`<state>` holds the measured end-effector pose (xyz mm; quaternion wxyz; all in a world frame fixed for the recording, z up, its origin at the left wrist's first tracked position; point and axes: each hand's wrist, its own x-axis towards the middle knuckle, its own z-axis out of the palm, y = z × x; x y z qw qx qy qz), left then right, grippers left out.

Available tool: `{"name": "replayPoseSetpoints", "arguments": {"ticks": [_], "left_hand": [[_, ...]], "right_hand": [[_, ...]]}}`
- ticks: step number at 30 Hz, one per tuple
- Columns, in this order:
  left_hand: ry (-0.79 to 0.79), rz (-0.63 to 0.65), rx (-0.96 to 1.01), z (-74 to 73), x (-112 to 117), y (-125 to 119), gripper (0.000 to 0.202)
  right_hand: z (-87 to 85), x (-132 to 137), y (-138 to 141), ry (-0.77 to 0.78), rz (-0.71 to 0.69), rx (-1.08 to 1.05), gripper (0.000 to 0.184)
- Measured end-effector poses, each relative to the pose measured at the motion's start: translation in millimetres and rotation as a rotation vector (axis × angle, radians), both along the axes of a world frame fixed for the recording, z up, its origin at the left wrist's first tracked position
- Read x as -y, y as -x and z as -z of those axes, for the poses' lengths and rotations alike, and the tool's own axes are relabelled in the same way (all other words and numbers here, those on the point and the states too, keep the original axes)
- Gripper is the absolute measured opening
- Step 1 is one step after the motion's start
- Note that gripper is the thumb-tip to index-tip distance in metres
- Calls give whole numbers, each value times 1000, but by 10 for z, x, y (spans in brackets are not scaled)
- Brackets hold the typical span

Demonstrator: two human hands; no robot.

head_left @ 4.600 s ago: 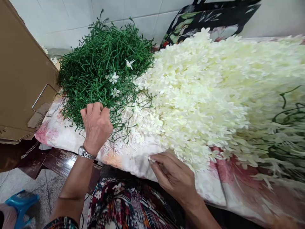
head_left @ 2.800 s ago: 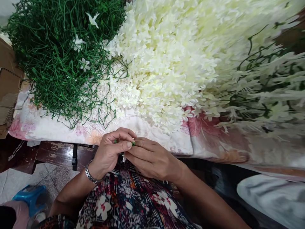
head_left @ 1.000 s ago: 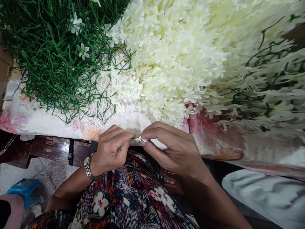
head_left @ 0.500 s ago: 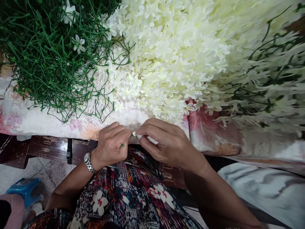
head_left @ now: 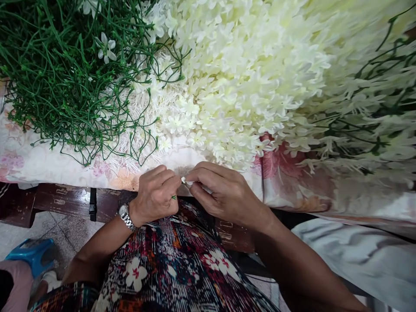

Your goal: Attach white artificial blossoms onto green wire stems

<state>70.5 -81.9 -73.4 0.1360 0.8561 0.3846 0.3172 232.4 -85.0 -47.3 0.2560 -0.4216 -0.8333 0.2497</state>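
Observation:
My left hand, with a watch on its wrist, is closed in a fist around a green plastic stem; only a bit of green shows. Facing it, my right hand pinches a small white flower piece between thumb and fingertips. The white piece sits right at the left fingertips, and whether it is joined to the stem I cannot tell. Both hands are at the table's near edge, over my lap. Just beyond them lie loose white petals.
Green artificial stems are heaped at the back left, with a white flower on top. A floral cloth covers the table. White fabric lies at the lower right. At lower left stand a blue stool and a person's leg.
The view has shifted slightly. Both hands keep the same grip at nearly the same place, the left a touch further right. The white piece stays between them.

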Motion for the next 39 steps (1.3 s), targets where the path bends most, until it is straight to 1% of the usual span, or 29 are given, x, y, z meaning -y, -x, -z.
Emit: {"name": "replayPoseSetpoints", "arguments": {"ticks": [5, 11, 14, 17, 19, 22, 24, 26, 28, 32, 39], "left_hand": [[-35, -3, -24, 24, 0, -4, 18], [-36, -23, -14, 31, 4, -15, 17], [16, -34, -5, 4, 0, -12, 18], [114, -15, 31, -35, -6, 10, 17], [166, 0, 81, -57, -8, 29, 16], [203, 9, 175, -71, -10, 49, 15], [213, 17, 214, -69, -11, 55, 14], [212, 25, 226, -63, -12, 55, 14], [200, 28, 224, -60, -13, 52, 14], [163, 32, 220, -71, -13, 35, 14], [150, 26, 182, -67, -12, 25, 16]], "right_hand": [[22, 8, 19, 17, 11, 9, 9], [43, 11, 53, -15, 22, 5, 10], [50, 22, 59, -45, 50, 11, 11], [17, 37, 46, -66, 70, 6, 11], [-31, 51, 24, -61, 66, -1, 16], [-111, 80, -21, -58, 75, -10, 31], [-144, 105, -45, -101, 113, -43, 35], [-150, 125, -55, -166, 149, -92, 31], [-138, 132, -50, -205, 150, -107, 26], [-100, 112, -25, -204, 111, -35, 18], [-14, 107, -29, -239, 115, 62, 20]]}}
